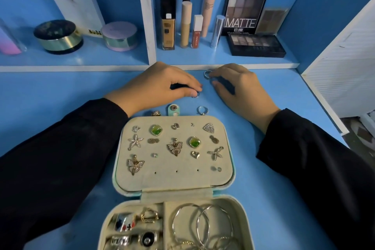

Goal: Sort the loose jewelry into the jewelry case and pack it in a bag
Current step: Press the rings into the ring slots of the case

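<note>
**Two rings pinched beyond the open case**

Nearest, the cream-lined jewelry case [172, 181] lies open on the smooth blue desk [274, 189]. Thin wire hoops [203, 225] and chunky rings [124, 224] sit in its tray, and butterfly charms [175, 148] are pinned on its panel. Beyond it, the left grip [162, 85] pinches a small hoop [196, 94] and the right grip [239, 87] a silver ring [208, 74]. A shelf palette [245, 14] reads "MATTE".

Blue shelf [203, 57], black-and-gold jar [58, 36], lilac jar [119, 35], foundation bottle [168, 30], lip cream tube [196, 32], MATTE palette [244, 14]

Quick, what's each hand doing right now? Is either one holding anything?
Left hand: fingers curled, pinching a small hoop.
Right hand: fingers curled, pinching a silver ring.
</note>
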Tool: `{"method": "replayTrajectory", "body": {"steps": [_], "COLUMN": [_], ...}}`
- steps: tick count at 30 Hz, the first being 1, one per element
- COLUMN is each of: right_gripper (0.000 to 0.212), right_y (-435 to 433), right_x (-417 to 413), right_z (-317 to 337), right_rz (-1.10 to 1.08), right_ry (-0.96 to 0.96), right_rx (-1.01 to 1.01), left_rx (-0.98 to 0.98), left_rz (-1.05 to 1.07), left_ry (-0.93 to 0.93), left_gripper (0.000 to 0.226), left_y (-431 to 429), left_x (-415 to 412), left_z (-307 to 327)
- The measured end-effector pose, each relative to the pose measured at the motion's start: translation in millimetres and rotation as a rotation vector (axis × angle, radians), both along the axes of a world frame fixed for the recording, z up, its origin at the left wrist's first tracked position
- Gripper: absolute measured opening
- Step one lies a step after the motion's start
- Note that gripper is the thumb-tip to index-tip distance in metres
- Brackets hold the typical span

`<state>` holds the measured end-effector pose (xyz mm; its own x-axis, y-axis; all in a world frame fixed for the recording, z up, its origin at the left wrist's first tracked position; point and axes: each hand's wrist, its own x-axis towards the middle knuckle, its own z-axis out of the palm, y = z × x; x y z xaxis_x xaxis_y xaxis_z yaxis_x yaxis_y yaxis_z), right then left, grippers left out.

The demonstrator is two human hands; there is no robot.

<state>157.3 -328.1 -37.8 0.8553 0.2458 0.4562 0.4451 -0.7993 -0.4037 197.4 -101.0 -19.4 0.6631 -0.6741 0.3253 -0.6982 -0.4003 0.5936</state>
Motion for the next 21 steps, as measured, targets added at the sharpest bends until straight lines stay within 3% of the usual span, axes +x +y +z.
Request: {"method": "replayTrajectory", "body": {"steps": [11,21], "right_gripper": [0.007,0.021], "right_y": [2.4,9.2], "right_x": [-6.2,-25.8], "right_z": [5.3,19.3], "right_rz": [-0.032,-0.015], "right_ry": [0.044,0.224], "right_rx": [0.081,0.574], "left_rx": [-0.004,-0.080], "left_rz": [0.019,0.153], "left_ry": [0.002,0.096], "left_gripper": [0.007,0.008], "left_y": [0.5,14.4], "left_x": [-6.7,-20.8], "left_z": [3.6,11.5]}}
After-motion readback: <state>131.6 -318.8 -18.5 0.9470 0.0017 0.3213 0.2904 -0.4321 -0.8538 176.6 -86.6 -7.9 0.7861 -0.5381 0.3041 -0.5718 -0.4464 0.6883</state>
